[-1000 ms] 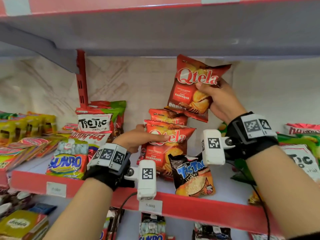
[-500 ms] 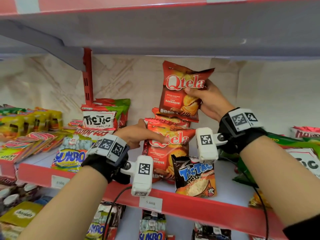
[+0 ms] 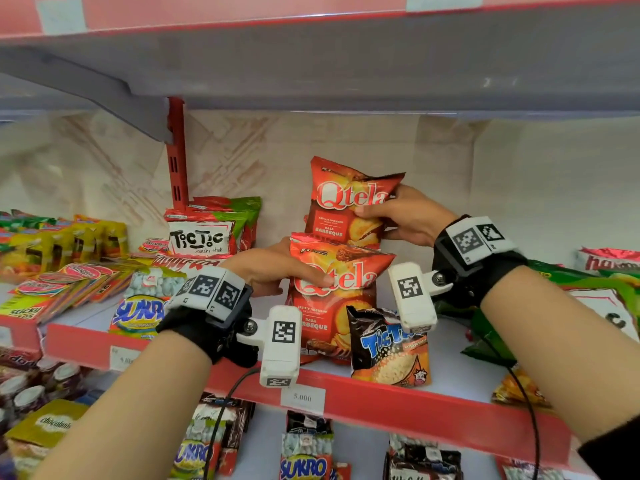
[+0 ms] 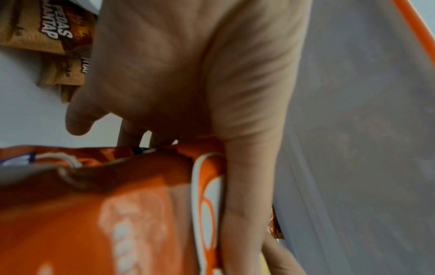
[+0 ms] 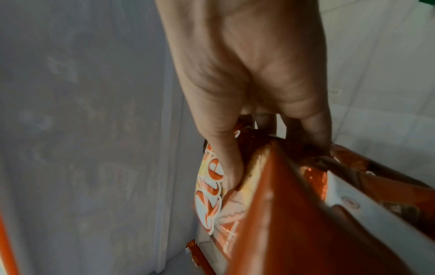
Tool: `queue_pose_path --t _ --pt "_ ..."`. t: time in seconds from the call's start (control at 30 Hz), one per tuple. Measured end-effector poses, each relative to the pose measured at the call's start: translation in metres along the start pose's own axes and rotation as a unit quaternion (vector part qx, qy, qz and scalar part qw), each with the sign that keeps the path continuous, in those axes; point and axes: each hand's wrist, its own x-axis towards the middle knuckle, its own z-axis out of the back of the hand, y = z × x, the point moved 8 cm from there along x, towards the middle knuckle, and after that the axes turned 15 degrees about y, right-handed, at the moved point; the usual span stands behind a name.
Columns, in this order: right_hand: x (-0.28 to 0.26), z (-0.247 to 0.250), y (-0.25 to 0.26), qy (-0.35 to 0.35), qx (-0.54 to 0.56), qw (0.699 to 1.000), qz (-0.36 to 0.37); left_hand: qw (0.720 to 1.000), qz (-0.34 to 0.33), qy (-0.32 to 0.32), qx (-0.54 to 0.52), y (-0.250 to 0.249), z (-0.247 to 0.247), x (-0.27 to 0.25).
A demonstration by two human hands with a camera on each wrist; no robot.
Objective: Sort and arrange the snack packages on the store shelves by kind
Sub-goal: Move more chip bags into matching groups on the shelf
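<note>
Up high, right hand (image 3: 407, 216) pinches raised Qtela bag (image 3: 341, 202).

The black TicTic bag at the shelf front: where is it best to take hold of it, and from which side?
Take the black TicTic bag by its crimped top seam, coming from the front and above. It stands upright near the shelf edge, its top free, while the front Qtela bag crowds its left side.
</note>
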Motion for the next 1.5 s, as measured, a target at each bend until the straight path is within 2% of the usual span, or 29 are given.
queue_pose_path --t 0.17,0.27,0.67,0.77,0.87,0.93,1.3,1.5 --pt "-0.001 -0.002 -0.016 0.013 -0.034 0.997 -0.062 1.0 -0.003 0.019 -0.018 0.005 -0.004 -0.001" --pt "-0.003 -0.007 -0.023 0.027 -0.034 0.996 -0.081 1.0 0.004 0.007 -0.009 0.005 -0.001 -0.004" --pt "-0.012 -0.012 -0.045 0.046 -0.061 0.982 -0.172 0.999 -0.01 0.045 -0.001 0.003 -0.008 -0.007" --pt "-0.013 -0.011 -0.038 0.056 -0.072 0.982 -0.166 0.999 -0.01 0.04 -0.011 0.006 -0.008 -0.006" --pt "-0.014 0.001 -0.024 0.008 -0.059 0.99 -0.126 1.0 -0.004 0.023 -0.014 0.007 -0.004 -0.006" --pt "-0.013 0.004 -0.022 -0.007 -0.054 0.991 -0.118 0.999 -0.01 0.036 -0.02 0.006 -0.005 -0.005" --pt "-0.007 -0.014 -0.037 0.064 -0.125 0.975 -0.174 0.997 -0.034 0.061 -0.029 0.003 -0.007 -0.004" --pt "-0.006 -0.015 -0.032 0.069 -0.17 0.965 -0.187 0.997 -0.028 0.058 -0.032 0.005 -0.006 -0.005"
